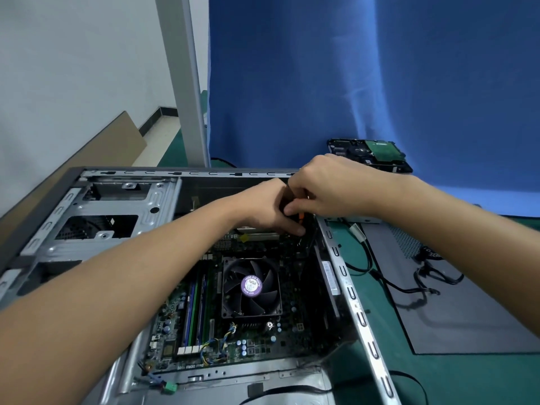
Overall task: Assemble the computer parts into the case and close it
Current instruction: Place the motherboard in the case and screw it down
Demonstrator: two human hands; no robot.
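Note:
The open grey computer case (344, 276) lies on its side on the green mat. Inside sits the motherboard (295, 314) with a black CPU fan (251, 287) and memory sticks (195, 311). An expansion card (257, 236) with a silver edge stands at the board's far end. My left hand (263, 209) and my right hand (330, 185) meet at the case's far right corner, above that card. Both have fingers curled round a small black tool with an orange band (301, 219), which they mostly hide. Its tip is out of sight.
A hard drive (368, 154) rests on the blue cloth behind the case. The grey side panel (467, 302) lies flat on the mat to the right, with black cables (362, 258) trailing over it. An empty metal drive cage (102, 217) fills the case's left part.

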